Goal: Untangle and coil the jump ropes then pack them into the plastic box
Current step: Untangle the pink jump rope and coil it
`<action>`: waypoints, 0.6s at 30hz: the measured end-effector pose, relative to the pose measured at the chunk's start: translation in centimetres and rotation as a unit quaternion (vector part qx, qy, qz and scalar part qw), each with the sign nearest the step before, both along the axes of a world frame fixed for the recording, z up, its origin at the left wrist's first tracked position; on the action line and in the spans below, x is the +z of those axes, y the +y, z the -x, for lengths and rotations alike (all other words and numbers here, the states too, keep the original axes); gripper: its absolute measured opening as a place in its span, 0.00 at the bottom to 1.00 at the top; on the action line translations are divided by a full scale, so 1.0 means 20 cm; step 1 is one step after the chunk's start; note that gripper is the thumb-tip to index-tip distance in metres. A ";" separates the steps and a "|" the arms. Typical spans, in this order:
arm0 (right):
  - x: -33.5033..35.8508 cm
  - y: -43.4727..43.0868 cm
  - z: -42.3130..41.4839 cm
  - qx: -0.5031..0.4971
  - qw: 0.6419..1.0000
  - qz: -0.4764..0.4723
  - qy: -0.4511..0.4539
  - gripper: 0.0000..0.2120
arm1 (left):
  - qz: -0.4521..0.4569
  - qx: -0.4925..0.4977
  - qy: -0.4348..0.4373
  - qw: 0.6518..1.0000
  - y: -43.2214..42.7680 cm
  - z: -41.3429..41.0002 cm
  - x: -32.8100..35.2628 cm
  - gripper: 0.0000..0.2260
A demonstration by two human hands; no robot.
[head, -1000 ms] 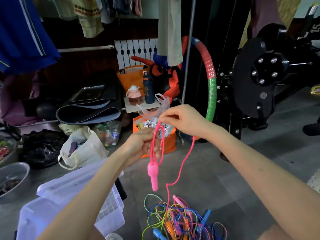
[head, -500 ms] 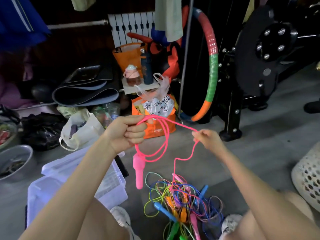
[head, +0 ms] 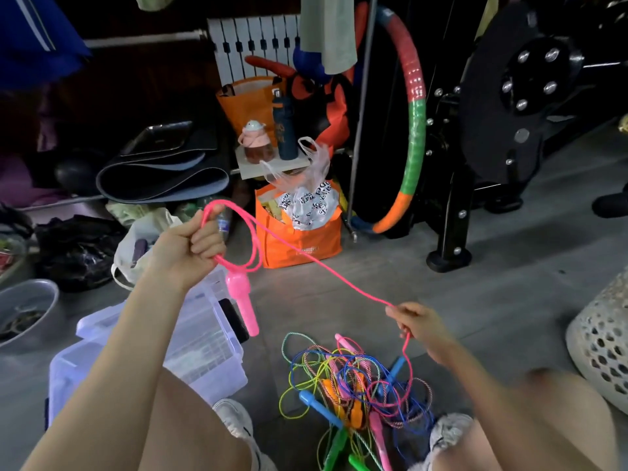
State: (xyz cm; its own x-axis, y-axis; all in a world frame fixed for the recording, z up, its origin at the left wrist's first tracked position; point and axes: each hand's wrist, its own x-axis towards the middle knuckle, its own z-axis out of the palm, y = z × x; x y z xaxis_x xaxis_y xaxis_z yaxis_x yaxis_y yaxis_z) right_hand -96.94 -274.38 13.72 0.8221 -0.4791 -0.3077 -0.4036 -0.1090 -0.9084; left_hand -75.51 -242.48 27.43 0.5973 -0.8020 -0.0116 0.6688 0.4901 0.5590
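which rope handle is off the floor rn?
The pink handle, dangling from the pink rope looped in the left hand. The other handles lie in the tangled pile on the floor.

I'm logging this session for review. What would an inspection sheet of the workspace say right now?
Surface: grey floor.
Job's things: pink jump rope stretched between the hands, its pink handle dangling; tangled rope pile on the floor; plastic box beside it.
Clutter: orange bag, metal bowl, white basket, rolled mat.
Grippers: left hand grips the loops; right hand pinches the rope.
Cables: nothing seen.
Surroundings: hula hoop, exercise machine, hanging clothes.
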 end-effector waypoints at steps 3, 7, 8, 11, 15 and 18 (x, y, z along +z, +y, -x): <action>0.13 0.06 -0.14 -0.050 0.990 0.122 -0.054 0.13 | -0.152 0.116 -0.024 0.981 -0.01 -0.02 -0.06 0.23; 0.35 0.21 -0.32 0.014 0.906 0.412 -0.098 0.08 | -0.202 0.149 -0.016 0.968 -0.08 0.02 -0.10 0.12; 0.40 0.25 -0.35 0.028 0.882 0.454 -0.123 0.08 | -0.214 0.150 -0.031 0.965 -0.09 0.05 -0.09 0.05; 0.55 0.39 -0.41 0.091 0.800 0.577 -0.135 0.08 | -0.260 0.143 -0.071 0.952 -0.13 0.08 -0.08 0.12; 0.68 0.51 -0.40 0.267 0.703 0.646 -0.130 0.11 | -0.322 0.138 -0.141 0.926 -0.17 0.13 -0.04 0.12; 0.68 0.53 -0.36 0.379 0.733 0.554 -0.108 0.08 | -0.349 0.112 -0.214 0.905 -0.19 0.17 -0.01 0.10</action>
